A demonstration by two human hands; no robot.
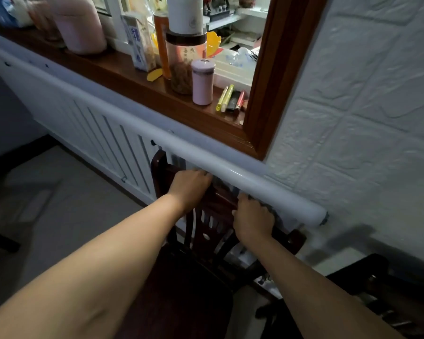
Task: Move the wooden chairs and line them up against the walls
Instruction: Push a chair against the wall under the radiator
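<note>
Both my hands are on the top rail of the dark reddish-brown wooden chair [206, 231] at lower centre of the frame. My left hand [190, 185] curls its fingers over the rail near the rounded left corner, and my right hand [253, 217] wraps the rail further right, knuckles up. The chair's back faces the wall, its top rail just under the long white rounded ledge [230, 167] that runs diagonally across the middle, in front of the white slatted panel [103, 135]

To finish this well, I think I should push evenly with both arms so the back meets the wall square, and keep my knuckles low so they do not catch under the ledge. A second dark wooden chair [377, 289] stands at lower right; this one should end up in line with it

The chair wood looks smooth and glossy, with upright slats and a pierced centre splat. The wall at right is white embossed brick-pattern panelling [365, 106], soft-looking. Above, a brown wooden sill [132, 77] carries a pale pink cylinder flask [202, 81]
</note>
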